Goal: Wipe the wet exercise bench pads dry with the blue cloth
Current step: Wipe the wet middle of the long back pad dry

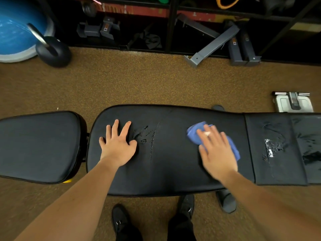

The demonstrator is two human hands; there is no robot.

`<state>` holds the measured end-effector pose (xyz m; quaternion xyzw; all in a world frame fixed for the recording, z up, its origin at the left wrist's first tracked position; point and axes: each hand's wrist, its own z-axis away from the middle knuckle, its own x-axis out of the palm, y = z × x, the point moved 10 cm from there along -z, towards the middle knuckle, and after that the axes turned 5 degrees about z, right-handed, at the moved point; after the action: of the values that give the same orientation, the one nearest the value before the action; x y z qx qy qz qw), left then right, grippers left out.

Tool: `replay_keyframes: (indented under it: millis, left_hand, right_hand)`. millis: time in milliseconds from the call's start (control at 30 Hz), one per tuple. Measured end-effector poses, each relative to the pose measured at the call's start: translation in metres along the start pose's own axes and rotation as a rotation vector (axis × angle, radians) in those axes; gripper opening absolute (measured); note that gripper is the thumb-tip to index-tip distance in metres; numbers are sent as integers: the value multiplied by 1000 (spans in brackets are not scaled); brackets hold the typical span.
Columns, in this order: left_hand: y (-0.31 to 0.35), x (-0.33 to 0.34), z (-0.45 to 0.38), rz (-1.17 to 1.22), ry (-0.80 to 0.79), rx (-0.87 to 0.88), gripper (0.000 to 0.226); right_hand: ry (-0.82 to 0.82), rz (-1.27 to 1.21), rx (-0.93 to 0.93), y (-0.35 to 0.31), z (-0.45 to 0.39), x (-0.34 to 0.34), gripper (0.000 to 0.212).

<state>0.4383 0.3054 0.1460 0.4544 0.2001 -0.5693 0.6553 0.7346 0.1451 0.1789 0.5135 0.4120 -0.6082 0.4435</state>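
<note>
— Left side?
— Left hand (118,146) flat on the long black back pad (166,173), toward its left end. Fingers straight and spread, palm down, grip wide and holding nothing.
— And the right?
— Right hand (217,152) pressing the blue cloth (194,134) against the same pad, nearer its right end. Fingers straight and laid over the cloth, not curled round it; grip wide, flat on top. Slightly blurred. Cloth bunched, showing past the fingertips at upper left and along the far edge of the hand.
— Any wet left?
— Yes. Streaks and droplets (147,136) on the back pad just right of the left thumb, between the two hands. More on the head-end pad section (274,148) at the right, beyond the cloth: a shiny puddle and smears. Further glare on the strip at the far right edge.
— Seat pad?
— Separate black seat pad (38,146) at the left, apart from the back pad by a narrow gap. No sheen visible on it.
— Around the worktop?
— Brown speckled floor (139,80). Black shoes (121,221) below the pad's near edge. Grey sandal (225,200) partly under the pad at lower right. Blue balance ball (15,32) and a dark dumbbell (52,49) at upper left. Grey metal brackets (212,44) by the dark rack (172,23) along the top. White scale-like device (293,103) at the right.
</note>
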Motion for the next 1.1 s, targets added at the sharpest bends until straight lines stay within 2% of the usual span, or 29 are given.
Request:
replay_keyframes:
  millis: [133, 233, 300, 400, 467, 700, 900, 1100]
  left_hand:
    - [-2, -3, 0, -17, 1, 23, 70]
    - [-11, -15, 0, 63, 52, 68, 67]
    - [-22, -25, 4, 94, 119, 88, 64]
    - [-49, -30, 11, 134, 172, 26, 63]
    - [-69, -25, 17, 196, 143, -24, 64]
    - [-85, -26, 19, 395, 101, -23, 55]
    - [-89, -27, 17, 502, 20, -27, 51]
    - [-93, -36, 16, 551, -15, -36, 49]
  right_hand:
    - [-93, 26, -331, -105, 30, 26, 55]
    - [-78, 54, -447, -128, 11, 28, 53]
    - [-33, 74, -327, -112, -24, 22, 52]
    - [33, -23, 53, -61, -81, 6, 52]
    - [8, -52, 135, -52, -103, 6, 53]
    - [0, 9, 35, -86, -120, 7, 53]
    - [-37, 33, -113, -142, -122, 14, 60]
    - [-71, 110, -386, -226, -86, 30, 56]
